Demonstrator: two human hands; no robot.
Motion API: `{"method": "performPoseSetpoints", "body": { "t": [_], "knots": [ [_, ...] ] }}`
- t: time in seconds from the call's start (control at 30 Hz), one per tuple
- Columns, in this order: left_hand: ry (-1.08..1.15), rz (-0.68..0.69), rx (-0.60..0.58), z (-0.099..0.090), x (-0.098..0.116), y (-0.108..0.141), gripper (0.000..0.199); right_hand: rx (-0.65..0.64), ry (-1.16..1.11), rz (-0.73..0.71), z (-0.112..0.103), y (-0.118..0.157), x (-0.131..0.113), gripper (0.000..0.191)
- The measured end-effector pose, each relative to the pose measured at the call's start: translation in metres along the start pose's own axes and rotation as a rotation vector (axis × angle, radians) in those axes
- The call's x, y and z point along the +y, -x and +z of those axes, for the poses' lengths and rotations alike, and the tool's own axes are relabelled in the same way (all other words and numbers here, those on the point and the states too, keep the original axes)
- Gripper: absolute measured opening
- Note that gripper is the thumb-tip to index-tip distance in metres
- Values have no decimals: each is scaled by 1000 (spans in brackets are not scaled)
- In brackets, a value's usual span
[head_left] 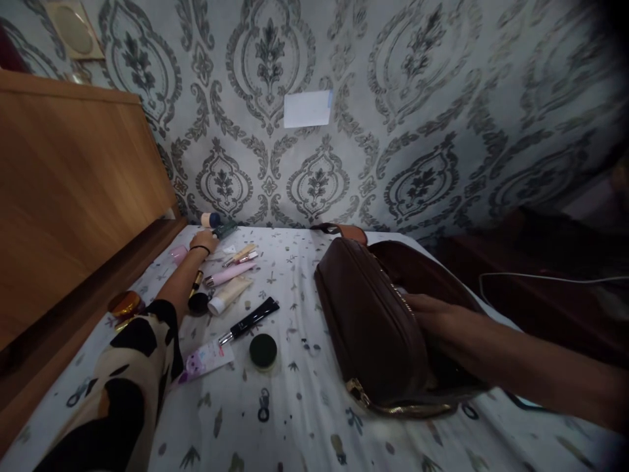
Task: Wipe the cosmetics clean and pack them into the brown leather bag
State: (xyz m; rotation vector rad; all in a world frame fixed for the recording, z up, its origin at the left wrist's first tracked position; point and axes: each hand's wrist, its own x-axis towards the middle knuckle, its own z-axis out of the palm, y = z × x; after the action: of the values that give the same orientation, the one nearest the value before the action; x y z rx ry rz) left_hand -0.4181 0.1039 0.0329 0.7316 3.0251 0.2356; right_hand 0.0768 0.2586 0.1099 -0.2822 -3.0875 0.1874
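My left hand (202, 241), wearing a dark wristband, reaches to the far left of the bed sheet. Its fingers are closed at the near end of a dark green, tube-like item (226, 229). A small jar with a dark blue lid (210, 219) lies just behind it. On the right, my right hand (432, 318) reaches into the unzipped mouth of a dark brown leather bag (366, 314), its fingertips mostly hidden by the zip edge. Nearer me lie a pink tube (230, 273), a cream tube (230, 295), a black tube (253, 319) and a round dark-lidded jar (263, 352).
A wooden cabinet (73, 190) borders the left side. Near my sleeve are an amber jar (124, 303) and a white-and-purple tube (209, 360). The bag's tan strap (352, 233) lies behind it. A patterned wall (268, 151) rises at the back, and a white cable (540, 278) runs at right.
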Motion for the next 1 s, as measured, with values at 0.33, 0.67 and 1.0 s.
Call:
{"method": "performPoseSetpoints", "body": {
  "t": [0.33,0.67,1.0],
  "knots": [
    [113,295,280,-73,-2,67,31,685,-117,-194,-20,14,-80,27],
    [606,798,137,-123,7,226,41,460,-968,-19,69,-44,-152,59],
    [829,647,88,-69,50,296,45,392,-1523,60,112,-30,-176,58]
  ]
}}
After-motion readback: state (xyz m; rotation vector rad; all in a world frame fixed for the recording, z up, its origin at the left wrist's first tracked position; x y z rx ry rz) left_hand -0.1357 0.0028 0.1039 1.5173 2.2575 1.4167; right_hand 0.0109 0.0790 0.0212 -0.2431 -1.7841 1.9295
